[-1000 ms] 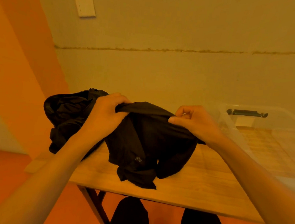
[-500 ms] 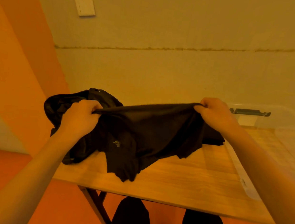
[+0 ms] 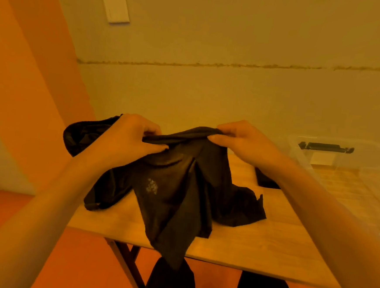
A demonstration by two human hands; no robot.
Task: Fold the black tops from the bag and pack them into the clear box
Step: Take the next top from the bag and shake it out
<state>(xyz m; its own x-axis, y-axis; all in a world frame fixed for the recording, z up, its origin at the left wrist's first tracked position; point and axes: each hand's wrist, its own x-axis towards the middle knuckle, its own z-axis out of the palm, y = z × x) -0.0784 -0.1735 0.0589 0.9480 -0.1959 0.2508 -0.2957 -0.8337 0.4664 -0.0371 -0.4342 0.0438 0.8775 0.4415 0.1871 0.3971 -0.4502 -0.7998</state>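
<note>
Reference landmark: the wooden table (image 3: 256, 244), a flat top of pale, straight-grained boards on a dark crossed frame that shows under its left end. At the table's far left corner lies the black bag (image 3: 78, 135), a soft, crumpled sack of faintly glossy fabric. Just in front of the bag, above the table's left part, the left hand (image 3: 130, 139) has its fingers curled and pinches the bunched upper edge of the black top (image 3: 176, 188) against the thumb. The top is a smooth, matte fabric. Its upper edge is gathered into a rolled band that spans the short gap between the two hands. Its body falls from that band in deep vertical folds and carries a small pale printed emblem left of centre. The lower part drapes onto the table surface, and one pointed fold hangs past the table's near edge. Above the table's middle, the right hand (image 3: 241, 141) grips the other end of the band, fingers curled over it. Both hands are level and near each other. Right of the right forearm a dark cloth patch (image 3: 265, 181) rests on the table; whether it belongs to the same top cannot be told. At the table's right end stands the clear box (image 3: 301, 157), rigid transparent plastic with rounded corners and a black latch handle on its far wall.
</note>
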